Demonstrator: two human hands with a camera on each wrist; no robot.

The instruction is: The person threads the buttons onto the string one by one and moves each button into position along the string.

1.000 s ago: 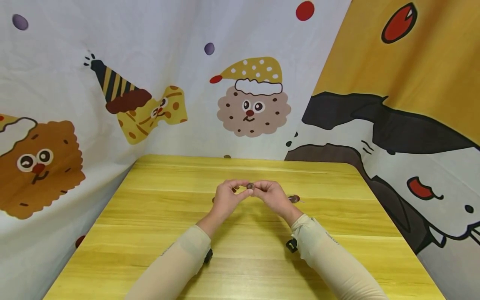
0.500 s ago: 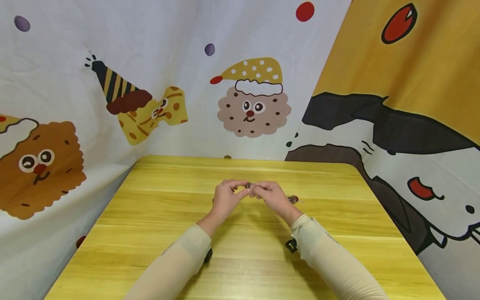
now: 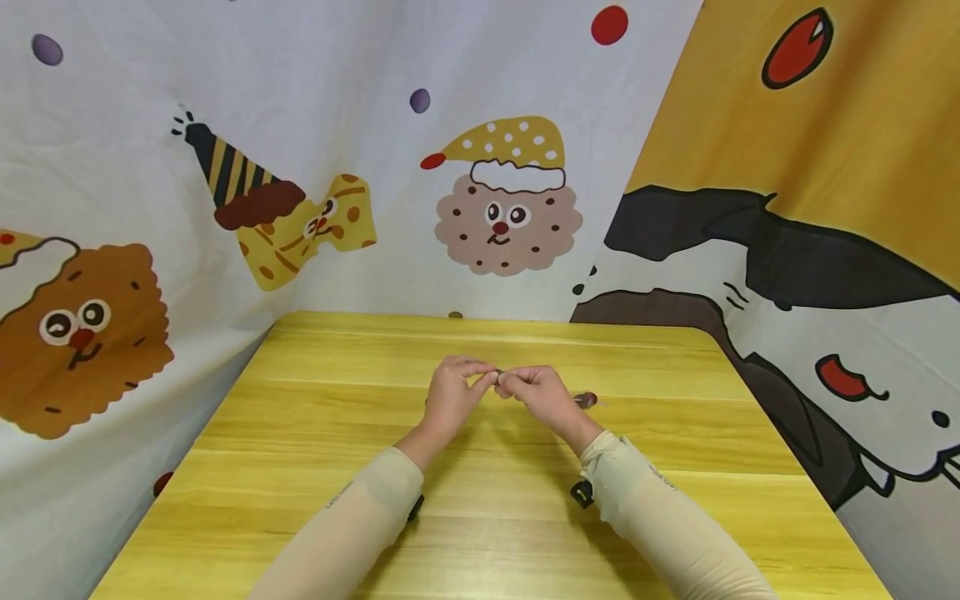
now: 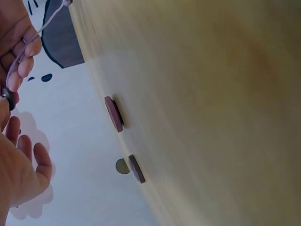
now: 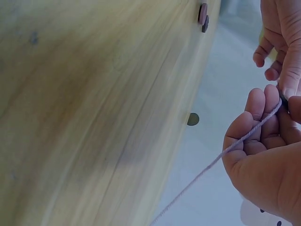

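left hand (image 3: pixel 452 400) + right hand (image 3: pixel 546 397) pinched small dark flat disc (image 4: pixel 9 100) together | above table (image 3: pixel 495 500), nearer far edge | pale mauve twisted cord (image 5: pixel 205 170) ran off disc across right hand's palm, toward table's right edge

The left hand (image 3: pixel 450 396) and right hand (image 3: pixel 542 393) smothered most of that small dark piece (image 4: pixel 9 99)! The cord (image 5: pixel 221 155) ran right out of the right wrist view. Toward the far edge of the table (image 3: pixel 480 517), a reddish disc (image 4: pixel 113 114) and a darker disc (image 4: pixel 137 169) were all but hidden from the head view!
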